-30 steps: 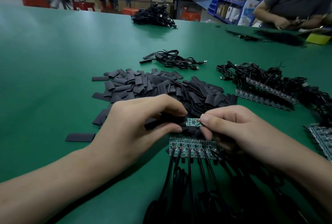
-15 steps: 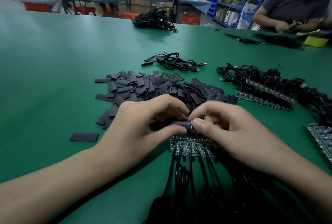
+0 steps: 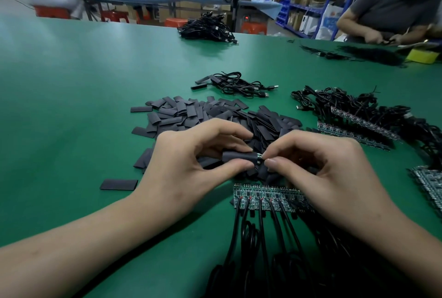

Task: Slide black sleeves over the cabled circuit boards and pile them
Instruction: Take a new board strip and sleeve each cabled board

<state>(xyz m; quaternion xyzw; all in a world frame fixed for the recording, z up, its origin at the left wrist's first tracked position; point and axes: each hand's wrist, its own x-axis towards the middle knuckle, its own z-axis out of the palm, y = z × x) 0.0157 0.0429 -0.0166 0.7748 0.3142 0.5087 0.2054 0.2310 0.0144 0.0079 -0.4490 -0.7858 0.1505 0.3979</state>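
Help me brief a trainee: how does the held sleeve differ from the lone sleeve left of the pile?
The held sleeve is puffed round, circuit board showing; lone sleeve lies flat. The left hand and right hand grip the held sleeve; the lone sleeve rests untouched. Both black.

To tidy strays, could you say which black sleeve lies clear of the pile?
The flat sleeve left of the left hand; the rest lie in or against the pile.

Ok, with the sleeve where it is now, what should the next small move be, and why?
Probably draw the sleeve a touch to the right, over the end of the board. The left hand grips the sleeve, the right hand pinches the board's tip, and a sliver of board shows outside the sleeve's right mouth, so it looks not quite covered.
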